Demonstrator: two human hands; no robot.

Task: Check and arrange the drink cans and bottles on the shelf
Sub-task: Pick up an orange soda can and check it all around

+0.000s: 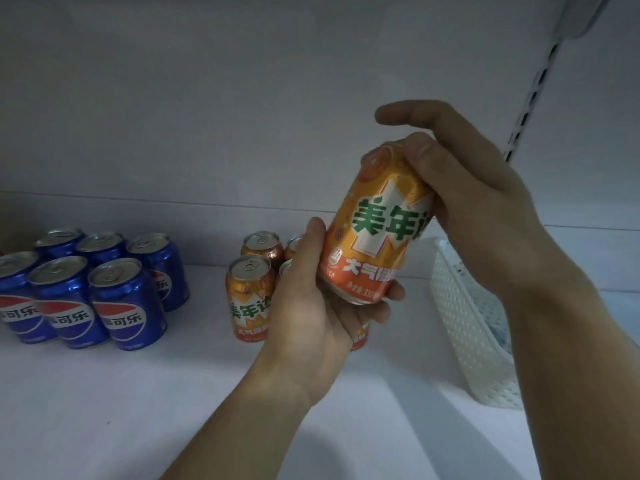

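At the left of the frame, blue Pepsi cans (pixel 86 292) stand grouped on the white shelf (pixel 104 410); orange cans (pixel 247 299) stand at centre. The left hand (pixel 311 317) cups the base of a tilted orange Mirinda can (pixel 375 226) held above the shelf, the right hand (pixel 464 202) grips its top, and a white perforated basket (pixel 467 327) sits lower right.

Glossy metal cans (pixel 375 233); perforated plastic basket (pixel 464 327).

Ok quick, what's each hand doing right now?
Left hand: holding the bottom of the orange metal drink can.
Right hand: gripping the same can's top.
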